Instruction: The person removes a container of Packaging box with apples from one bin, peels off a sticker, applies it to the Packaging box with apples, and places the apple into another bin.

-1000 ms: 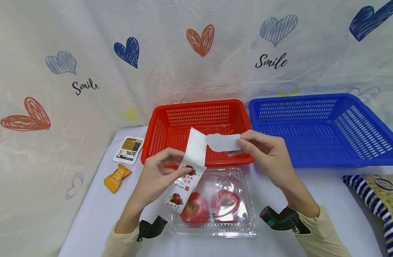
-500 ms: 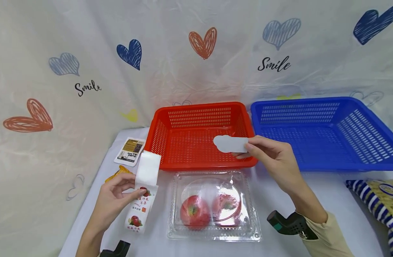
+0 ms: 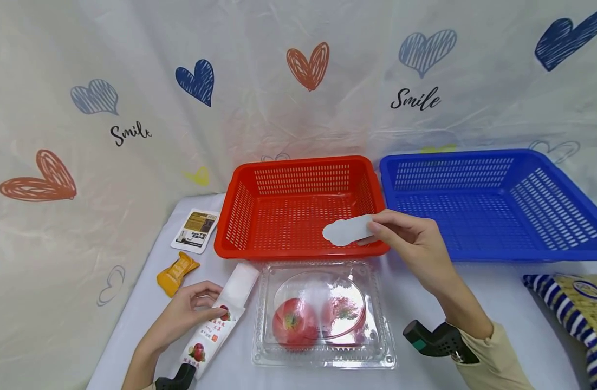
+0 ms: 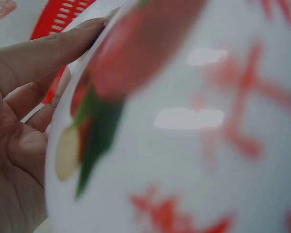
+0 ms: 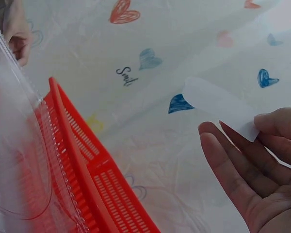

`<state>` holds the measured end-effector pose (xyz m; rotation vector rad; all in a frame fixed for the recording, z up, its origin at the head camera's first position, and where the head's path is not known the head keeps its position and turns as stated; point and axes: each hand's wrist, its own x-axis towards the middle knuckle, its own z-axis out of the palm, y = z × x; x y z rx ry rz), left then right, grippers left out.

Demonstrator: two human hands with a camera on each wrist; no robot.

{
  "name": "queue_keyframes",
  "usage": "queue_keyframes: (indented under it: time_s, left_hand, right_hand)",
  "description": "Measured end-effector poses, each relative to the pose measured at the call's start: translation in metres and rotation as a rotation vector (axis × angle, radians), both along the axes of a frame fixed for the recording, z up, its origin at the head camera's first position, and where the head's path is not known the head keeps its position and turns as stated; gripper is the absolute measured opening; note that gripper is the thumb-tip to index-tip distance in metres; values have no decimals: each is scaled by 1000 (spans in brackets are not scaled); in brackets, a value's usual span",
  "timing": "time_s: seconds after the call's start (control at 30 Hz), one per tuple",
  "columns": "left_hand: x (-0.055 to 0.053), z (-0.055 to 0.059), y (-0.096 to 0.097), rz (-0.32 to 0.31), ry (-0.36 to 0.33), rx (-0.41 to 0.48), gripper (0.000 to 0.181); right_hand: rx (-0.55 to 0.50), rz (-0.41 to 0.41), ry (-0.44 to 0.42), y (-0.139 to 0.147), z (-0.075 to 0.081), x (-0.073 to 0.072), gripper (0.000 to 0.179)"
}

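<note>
Between thumb and fingers, my left hand (image 3: 188, 310) pinches a strip of apple stickers (image 3: 208, 338), printed with red apples and red characters, its upper end blank white backing. That strip fills most of the left wrist view, blurred. My right hand (image 3: 413, 241) pinches a single peeled sticker (image 3: 347, 230) by one end, its plain white side showing, scalloped end pointing left. In the head view it overlaps the front of the red basket. Below, a clear plastic clamshell box (image 3: 323, 360) with red apples (image 3: 294, 323) inside sits on the table, lid down.
The red basket (image 3: 300, 254) stands behind the box, a blue basket (image 3: 493, 254) to its right. On the left lie an orange wrapped packet (image 3: 176, 272) and a white packet with a printed label (image 3: 195, 231). A striped bag (image 3: 566, 309) lies at right.
The sticker has come away from the strip. My left hand has moved left and down with the strip, now tilted along the table; my right hand has shifted slightly right, the sticker tipping.
</note>
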<state>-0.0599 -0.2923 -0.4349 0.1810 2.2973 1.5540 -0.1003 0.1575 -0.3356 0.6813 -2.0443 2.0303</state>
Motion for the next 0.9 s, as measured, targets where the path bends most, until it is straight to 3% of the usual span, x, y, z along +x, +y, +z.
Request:
queue_keyframes:
  time_s: [0.23,0.5,0.73,0.9]
  left_hand:
    - [-12,-8,7,-43,57,-79,36]
    - [-22,-9,17,74,143,-113,38]
    - [-24,-9,19,-45,90,-247,39]
    - [-23,-8,20,-16,104,-295,45]
  right_hand:
    - [-18,14,8,3,-2,-1,24]
    - [21,11,-9,4,-3,0,23]
    - [25,18,-1,5,-3,1,21]
    - [0,38,-1,4,-3,1,22]
